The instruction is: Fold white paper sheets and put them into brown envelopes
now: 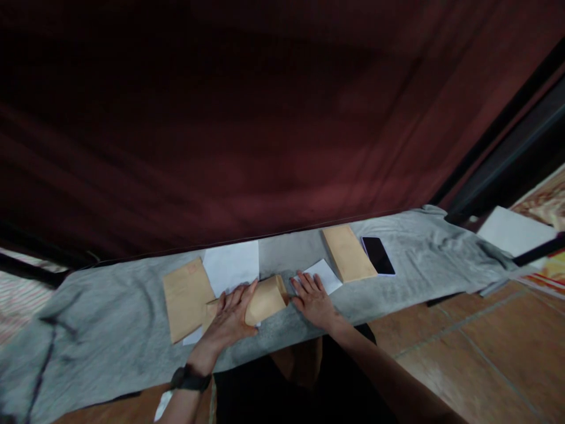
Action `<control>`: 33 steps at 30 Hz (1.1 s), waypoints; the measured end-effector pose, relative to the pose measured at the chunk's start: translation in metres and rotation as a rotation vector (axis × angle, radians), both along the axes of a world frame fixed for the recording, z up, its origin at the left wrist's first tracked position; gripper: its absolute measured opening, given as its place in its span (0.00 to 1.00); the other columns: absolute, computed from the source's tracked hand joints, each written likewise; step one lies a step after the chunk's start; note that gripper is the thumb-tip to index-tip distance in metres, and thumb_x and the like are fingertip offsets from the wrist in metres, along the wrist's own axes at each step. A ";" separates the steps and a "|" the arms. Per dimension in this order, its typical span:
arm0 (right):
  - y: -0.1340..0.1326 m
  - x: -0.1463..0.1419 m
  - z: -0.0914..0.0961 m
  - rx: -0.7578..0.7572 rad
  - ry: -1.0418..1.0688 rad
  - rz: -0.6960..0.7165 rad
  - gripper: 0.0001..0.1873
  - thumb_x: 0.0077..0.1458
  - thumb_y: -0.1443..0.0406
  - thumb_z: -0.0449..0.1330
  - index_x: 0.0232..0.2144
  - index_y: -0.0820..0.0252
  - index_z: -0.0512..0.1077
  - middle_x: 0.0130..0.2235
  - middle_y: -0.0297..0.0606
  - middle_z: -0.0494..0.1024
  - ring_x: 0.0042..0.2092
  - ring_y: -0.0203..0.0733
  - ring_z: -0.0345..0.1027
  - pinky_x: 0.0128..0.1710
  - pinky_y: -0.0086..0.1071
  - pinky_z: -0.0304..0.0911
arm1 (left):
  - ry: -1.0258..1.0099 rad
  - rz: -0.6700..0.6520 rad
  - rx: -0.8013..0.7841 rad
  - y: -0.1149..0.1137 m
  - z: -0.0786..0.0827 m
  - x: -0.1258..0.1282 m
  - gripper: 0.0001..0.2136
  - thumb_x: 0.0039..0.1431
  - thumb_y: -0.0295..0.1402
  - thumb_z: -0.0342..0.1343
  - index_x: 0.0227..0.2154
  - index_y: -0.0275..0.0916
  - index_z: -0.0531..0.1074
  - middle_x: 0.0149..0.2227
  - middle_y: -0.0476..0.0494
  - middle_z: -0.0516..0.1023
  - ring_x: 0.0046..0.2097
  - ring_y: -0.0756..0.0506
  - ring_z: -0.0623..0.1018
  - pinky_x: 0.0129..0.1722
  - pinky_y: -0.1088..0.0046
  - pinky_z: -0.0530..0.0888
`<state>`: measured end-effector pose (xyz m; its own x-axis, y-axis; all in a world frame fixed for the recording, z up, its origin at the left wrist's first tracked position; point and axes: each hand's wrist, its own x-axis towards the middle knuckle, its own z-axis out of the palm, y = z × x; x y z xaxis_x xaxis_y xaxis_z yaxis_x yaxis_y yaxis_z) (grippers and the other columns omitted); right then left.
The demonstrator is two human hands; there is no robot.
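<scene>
Across the grey cloth-covered surface (424,253), it's left hand (232,314) open and spread over a brown envelope (266,301), right hand (314,301) open too, fingers on white paper (327,275), with a second envelope (348,253) and a phone (378,256) just to its right.

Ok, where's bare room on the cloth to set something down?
Grey cloth lies bare right of the phone and left of the leftmost envelope, with a smaller patch between the large white sheet and rightmost envelope. It's crowded at the left hand on the middle envelope and right hand on white paper.
</scene>
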<state>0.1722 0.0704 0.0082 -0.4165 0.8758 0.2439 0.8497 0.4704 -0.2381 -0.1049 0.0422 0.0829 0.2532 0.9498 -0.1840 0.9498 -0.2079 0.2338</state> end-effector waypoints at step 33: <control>0.045 0.040 0.012 -0.270 -0.006 -0.421 0.37 0.58 0.60 0.59 0.66 0.70 0.59 0.67 0.57 0.60 0.66 0.59 0.55 0.63 0.48 0.52 | -0.103 -0.068 0.102 0.005 -0.019 -0.014 0.53 0.45 0.35 0.64 0.71 0.48 0.37 0.68 0.36 0.57 0.69 0.31 0.57 0.67 0.44 0.46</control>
